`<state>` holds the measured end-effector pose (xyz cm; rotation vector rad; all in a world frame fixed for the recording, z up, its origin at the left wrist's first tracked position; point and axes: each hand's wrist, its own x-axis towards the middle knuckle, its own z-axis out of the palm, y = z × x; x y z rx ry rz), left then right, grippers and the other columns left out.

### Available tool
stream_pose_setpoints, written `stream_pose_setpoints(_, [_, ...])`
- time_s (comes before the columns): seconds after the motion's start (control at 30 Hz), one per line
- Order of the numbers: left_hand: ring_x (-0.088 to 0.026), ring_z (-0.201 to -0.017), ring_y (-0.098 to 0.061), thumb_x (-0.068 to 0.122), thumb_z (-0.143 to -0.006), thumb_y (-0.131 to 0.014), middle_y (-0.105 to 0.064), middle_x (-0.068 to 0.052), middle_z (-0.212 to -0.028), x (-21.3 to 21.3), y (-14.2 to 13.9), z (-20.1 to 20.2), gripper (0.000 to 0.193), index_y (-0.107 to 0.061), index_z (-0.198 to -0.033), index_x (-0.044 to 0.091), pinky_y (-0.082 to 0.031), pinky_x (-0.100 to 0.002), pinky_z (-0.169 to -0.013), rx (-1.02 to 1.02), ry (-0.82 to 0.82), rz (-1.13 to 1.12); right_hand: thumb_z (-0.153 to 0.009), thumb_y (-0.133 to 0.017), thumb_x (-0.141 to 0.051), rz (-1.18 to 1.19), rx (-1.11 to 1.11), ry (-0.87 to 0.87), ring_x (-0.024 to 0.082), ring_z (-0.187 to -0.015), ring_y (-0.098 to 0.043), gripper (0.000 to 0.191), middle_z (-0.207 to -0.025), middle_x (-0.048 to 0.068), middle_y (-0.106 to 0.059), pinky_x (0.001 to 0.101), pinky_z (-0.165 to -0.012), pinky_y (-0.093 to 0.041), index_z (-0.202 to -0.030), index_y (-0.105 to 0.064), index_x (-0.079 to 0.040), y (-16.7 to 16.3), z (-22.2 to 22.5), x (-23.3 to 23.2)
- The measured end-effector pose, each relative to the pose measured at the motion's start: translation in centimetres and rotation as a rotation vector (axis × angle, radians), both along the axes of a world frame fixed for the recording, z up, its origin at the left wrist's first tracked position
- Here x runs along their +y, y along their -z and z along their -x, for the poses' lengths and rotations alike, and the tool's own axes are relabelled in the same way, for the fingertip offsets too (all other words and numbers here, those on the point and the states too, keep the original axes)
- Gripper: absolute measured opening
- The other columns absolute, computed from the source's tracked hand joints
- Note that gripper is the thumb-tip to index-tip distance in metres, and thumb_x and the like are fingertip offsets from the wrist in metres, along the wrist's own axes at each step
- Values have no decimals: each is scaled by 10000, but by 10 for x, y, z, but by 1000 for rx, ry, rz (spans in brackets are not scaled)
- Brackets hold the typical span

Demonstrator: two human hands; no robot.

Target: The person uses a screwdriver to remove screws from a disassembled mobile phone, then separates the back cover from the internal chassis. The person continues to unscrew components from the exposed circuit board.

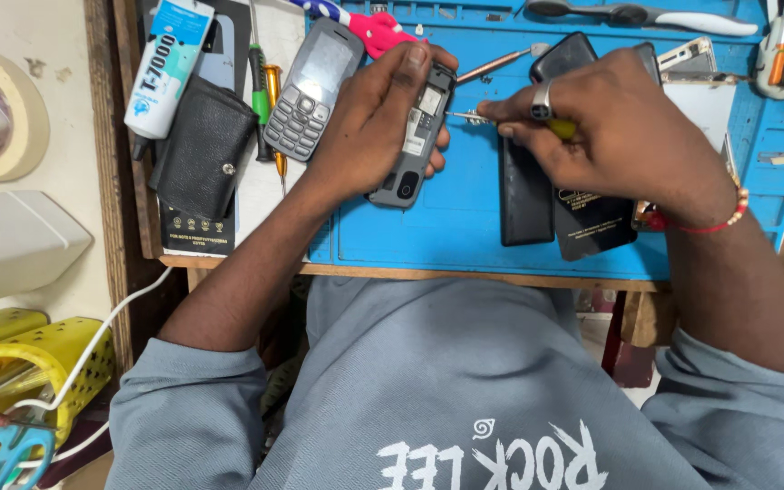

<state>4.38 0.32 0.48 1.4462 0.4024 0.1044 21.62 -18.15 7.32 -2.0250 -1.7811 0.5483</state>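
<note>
Opened grey keypad phone body (415, 145) on the blue repair mat (428, 227), long axis near-vertical, camera end toward you, your left hand (369, 122) clasping it, your right hand (605, 132) fingers pinched shut on a yellow-handled screwdriver (501, 119), tip pointing left at the phone.

At frame centre, the left hand (369, 127) grips an opened grey phone body (415, 136) over the blue mat (446, 227); the right hand (610, 136) pinches a yellow-handled screwdriver (474, 116), its tip touching the phone.
</note>
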Motion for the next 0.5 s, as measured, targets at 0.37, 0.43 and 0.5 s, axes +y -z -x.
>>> stream_pose_setpoints(0.37, [-165, -636, -752, 559, -1093, -285, -693, -103, -779, 6, 4, 3, 631, -561, -1356, 56, -655, -297, -556, -88, 45, 177, -985, -733, -139, -64, 146, 35, 134, -605, -682, 219, -860, 66, -769, 252, -562, -476, -1195, -791, -113, 8, -4, -6])
stream_pose_setpoints(0.43, [-174, -645, -757, 576, -1091, -283, -696, -108, -788, 7, 4, 3, 653, -559, -1364, 51, -661, -303, -565, -106, 49, 187, -986, -733, -136, -77, 166, 39, 129, -621, -689, 219, -861, 65, -768, 245, -561, -483, -1195, -789, -110, 9, -4, -6])
stream_pose_setpoints(0.5, [-185, -662, -766, 604, -1090, -281, -698, -113, -803, 6, 3, 4, 683, -554, -1377, 48, -671, -311, -580, -130, 50, 186, -1002, -729, -123, -141, 177, 6, 121, -715, -722, 217, -904, 67, -770, 233, -630, -516, -1211, -781, -101, 9, -4, -7])
